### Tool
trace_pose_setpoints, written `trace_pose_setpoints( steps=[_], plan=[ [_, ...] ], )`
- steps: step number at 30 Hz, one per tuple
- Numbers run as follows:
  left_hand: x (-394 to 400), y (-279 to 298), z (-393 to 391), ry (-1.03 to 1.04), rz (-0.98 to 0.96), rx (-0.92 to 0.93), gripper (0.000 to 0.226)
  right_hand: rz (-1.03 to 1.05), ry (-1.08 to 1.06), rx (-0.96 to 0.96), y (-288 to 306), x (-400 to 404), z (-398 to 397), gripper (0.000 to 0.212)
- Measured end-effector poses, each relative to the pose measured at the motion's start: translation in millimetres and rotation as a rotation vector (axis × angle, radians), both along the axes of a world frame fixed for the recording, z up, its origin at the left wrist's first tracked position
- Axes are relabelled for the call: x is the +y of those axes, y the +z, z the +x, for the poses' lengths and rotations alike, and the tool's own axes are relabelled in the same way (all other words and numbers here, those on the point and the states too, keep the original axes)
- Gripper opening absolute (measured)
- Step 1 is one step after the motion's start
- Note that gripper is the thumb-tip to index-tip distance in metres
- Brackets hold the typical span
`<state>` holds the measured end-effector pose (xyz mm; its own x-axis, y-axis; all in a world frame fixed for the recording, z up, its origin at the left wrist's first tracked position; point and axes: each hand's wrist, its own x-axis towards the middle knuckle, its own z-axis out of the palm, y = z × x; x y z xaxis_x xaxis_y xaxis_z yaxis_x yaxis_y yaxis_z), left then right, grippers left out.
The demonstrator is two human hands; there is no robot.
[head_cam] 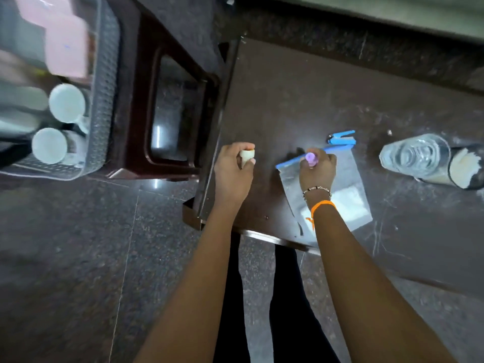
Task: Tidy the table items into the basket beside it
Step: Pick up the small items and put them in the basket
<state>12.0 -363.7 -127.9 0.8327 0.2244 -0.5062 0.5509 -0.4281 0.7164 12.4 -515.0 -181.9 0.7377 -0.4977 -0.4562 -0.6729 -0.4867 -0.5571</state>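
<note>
My left hand point(233, 171) is closed around a small cream-coloured bottle point(246, 157) near the left edge of the dark brown table point(288, 100). My right hand point(318, 170) grips a small bottle with a purple cap point(311, 158), just above a clear zip bag with a blue seal point(351, 195) lying flat on the table. A blue clip point(341, 137) lies just beyond the bag. At the far left stands the grey plastic basket point(104, 82), holding two white-capped containers point(66, 103) and a pink box point(65, 48).
A clear glass point(416, 155) and a dark container with cream contents point(466, 169) lie at the table's right. A dark red plastic stool point(138, 100) stands between basket and table. Dark speckled floor tiles point(91, 258) lie below.
</note>
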Motion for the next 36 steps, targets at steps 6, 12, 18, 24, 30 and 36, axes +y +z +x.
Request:
trace_pose_setpoints(
  steps=[6, 12, 18, 24, 30, 36],
  plan=[
    [68, 32, 9, 0.186, -0.091, -0.004, 0.038, 0.221, -0.021, 0.020, 37, 67, 30, 0.024],
    [142, 85, 28, 0.378, -0.069, -0.188, 0.030, 0.562, 0.180, -0.143, 110, 166, 86, 0.013],
    [225, 118, 84, 0.441, 0.084, -0.332, 0.020, 0.917, 0.236, -0.168, 154, 273, 148, 0.014],
    [264, 102, 161, 0.434, 0.186, -0.193, 0.037, 0.508, 0.293, -0.196, 138, 323, 210, 0.021],
    [279, 69, 195, 0.381, 0.160, -0.050, 0.046, 0.319, 0.354, -0.128, 115, 325, 226, 0.017],
    [276, 55, 187, 0.333, 0.087, -0.024, 0.053, 0.468, 0.296, -0.073, 105, 304, 207, 0.025]
  ],
)
